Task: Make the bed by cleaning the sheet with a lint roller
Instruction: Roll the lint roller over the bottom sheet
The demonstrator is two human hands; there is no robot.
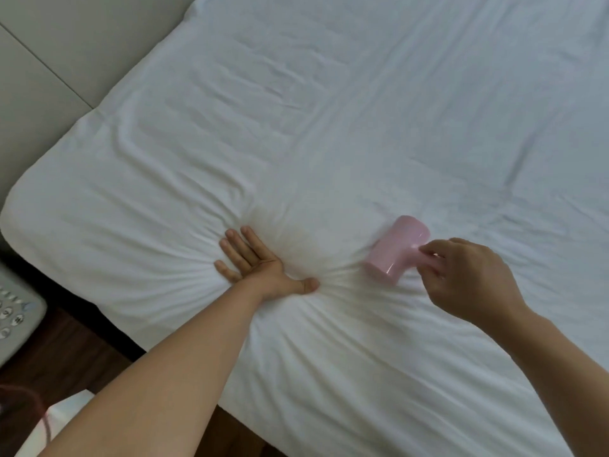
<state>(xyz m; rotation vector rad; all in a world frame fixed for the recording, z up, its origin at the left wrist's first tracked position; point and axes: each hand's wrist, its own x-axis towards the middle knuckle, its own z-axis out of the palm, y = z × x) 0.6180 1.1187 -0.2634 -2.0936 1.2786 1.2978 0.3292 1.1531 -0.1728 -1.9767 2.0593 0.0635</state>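
While a pale patterned object [14,311], cut off by the frame edge, sits on the dark wood floor [82,351] well left of the left forearm, nothing lies between the hands. The left hand [260,262] presses flat on the sheet [329,110], fingers straight and spread. Just right of it, the right hand [468,275] grips the handle of the pink lint roller [397,250], whose glossy drum rests on the sheet. Wrinkles fan out from the left palm; a beige padded headboard [66,44] stands beyond the hands.
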